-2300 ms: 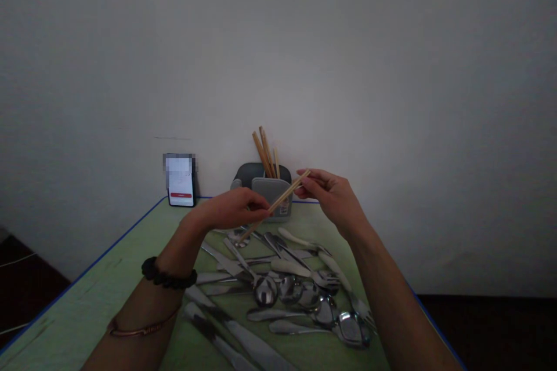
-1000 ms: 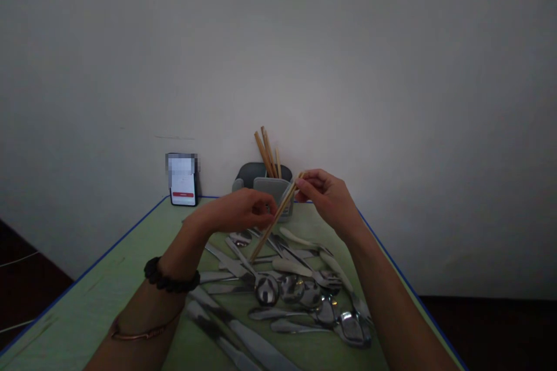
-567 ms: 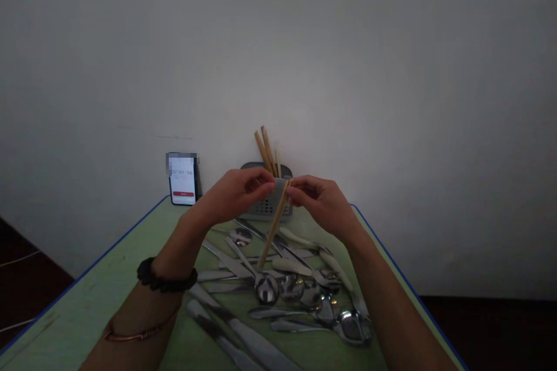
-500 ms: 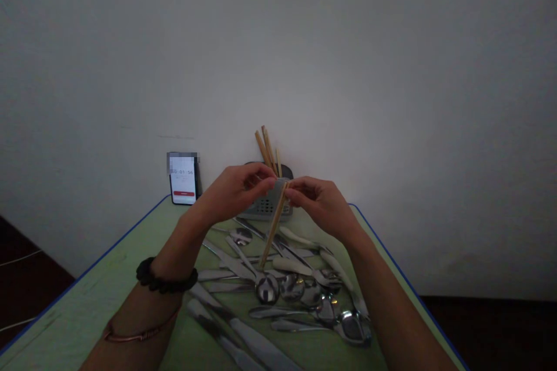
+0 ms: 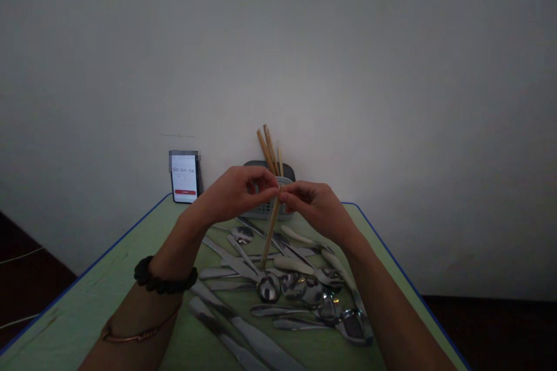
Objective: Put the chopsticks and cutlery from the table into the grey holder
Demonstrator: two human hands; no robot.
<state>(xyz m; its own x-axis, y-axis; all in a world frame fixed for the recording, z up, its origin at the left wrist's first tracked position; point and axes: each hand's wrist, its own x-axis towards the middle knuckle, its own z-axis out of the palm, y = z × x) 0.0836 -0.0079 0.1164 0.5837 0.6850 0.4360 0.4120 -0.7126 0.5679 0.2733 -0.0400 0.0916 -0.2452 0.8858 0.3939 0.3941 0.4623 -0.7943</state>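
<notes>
The chopsticks [image 5: 270,232] hang between the two hands, slanting down and a little to the left, top end up at the fingertips. The right hand [image 5: 315,200] pinches them close to that upper end, thumb against forefinger. The left hand [image 5: 243,188] meets it there from the other side, its thumb and forefinger drawn together at the very tip — whether they grip the wood or only touch it, I can't tell. Most of the length sticks out below the grip, the lower end over the cutlery; I can't make out if it rests on anything.

Just beyond the hands stands a grey holder [image 5: 264,209], partly hidden by the left fingers, with upright sticks [image 5: 268,148] leaning in it against the far wall [image 5: 278,40]. Both hands stand in front of it from here.

Nearer, metal cutlery lies heaped on the green table [image 5: 108,284]: a round spoon [image 5: 268,289] below the chopsticks, a pale handle [image 5: 293,265] to the right, long knives [image 5: 226,330] at the near left. A lit phone [image 5: 184,179] props upright at the far left, well apart from the heap.
</notes>
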